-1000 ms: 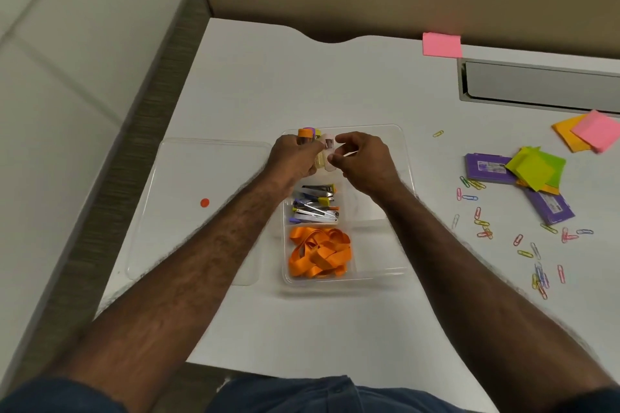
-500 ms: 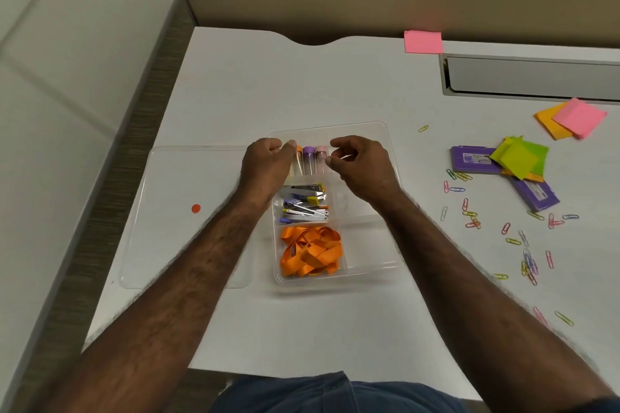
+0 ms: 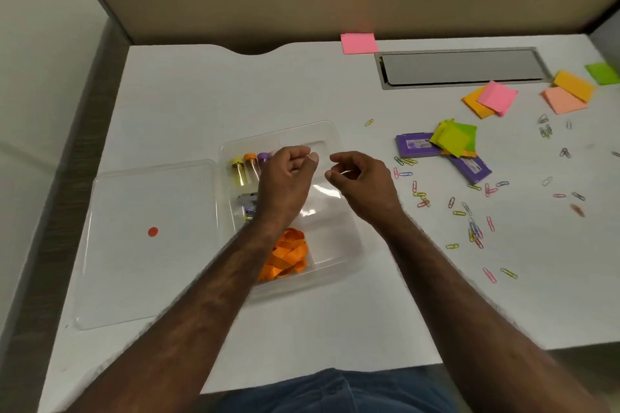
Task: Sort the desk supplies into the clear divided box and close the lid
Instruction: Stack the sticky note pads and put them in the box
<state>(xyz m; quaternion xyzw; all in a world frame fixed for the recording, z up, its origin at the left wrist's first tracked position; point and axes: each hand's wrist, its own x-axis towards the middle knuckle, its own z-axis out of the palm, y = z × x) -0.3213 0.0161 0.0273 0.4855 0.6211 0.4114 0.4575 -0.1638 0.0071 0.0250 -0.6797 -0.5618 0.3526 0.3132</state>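
Observation:
The clear divided box sits mid-desk, its lid lying flat to the left. In the box's left column are three vials with yellow, orange and purple caps at the back, binder clips in the middle and orange rubber bands at the front. My left hand hovers over the box with fingers curled in, holding nothing I can see. My right hand hovers over the box's right side, loosely curled and empty. Coloured paper clips lie scattered on the right.
Two purple packs lie under a pile of green sticky notes. More pink and orange notes lie at the far right, a pink note at the back. A metal cable slot is set into the desk.
Both hands have let go of the vials and lifted off; the left hand has shifted right over the box. The vials now stand uncovered. The camera view has tilted up and left.

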